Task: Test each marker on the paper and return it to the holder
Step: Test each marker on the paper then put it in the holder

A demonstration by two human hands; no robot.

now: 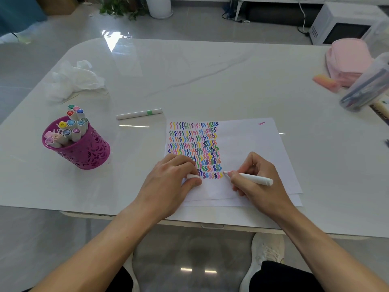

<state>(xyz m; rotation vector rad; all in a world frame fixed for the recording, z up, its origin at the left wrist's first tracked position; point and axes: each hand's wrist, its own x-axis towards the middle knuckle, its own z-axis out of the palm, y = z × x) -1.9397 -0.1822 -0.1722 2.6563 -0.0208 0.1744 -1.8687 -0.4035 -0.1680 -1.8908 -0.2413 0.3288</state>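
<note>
One marker (252, 178) is out, pinched in the right hand (263, 167) with its barrel lying left-right and tip down at the paper (248, 135), aimed at the cap (192, 176) the left hand (168, 182) is pinching just beside it, holder (88, 152) well off left.

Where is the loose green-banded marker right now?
Head view: the green-banded marker lies flat on the table, just beyond the upper-left corner of the paper, right of the purple holder.
</note>
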